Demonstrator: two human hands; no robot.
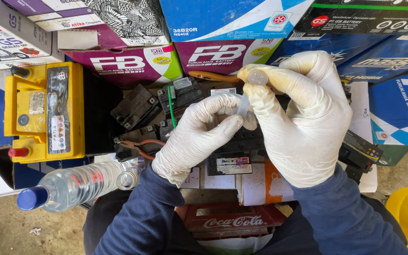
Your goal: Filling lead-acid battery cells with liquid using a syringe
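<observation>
Pinching small clear tube point(244, 105) between gloved left hand point(199, 134) and right hand point(298, 118), above black batteries point(138, 109) crowding cardboard-covered surface point(256, 184); lying alongside, yellow battery point(43, 111), water bottle point(72, 186); stacking behind, printed boxes point(133, 63).

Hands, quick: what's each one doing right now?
Left hand: gloved, fingertips pinching the lower end of a small clear tube.
Right hand: gloved, closed on the tube's upper end.

Bright, even daylight throughout; shadows soft, deepest among dark items at centre. Mild glare seen on white gloves. Focus sharp overall; slight wide-angle bending noted at edges.
</observation>
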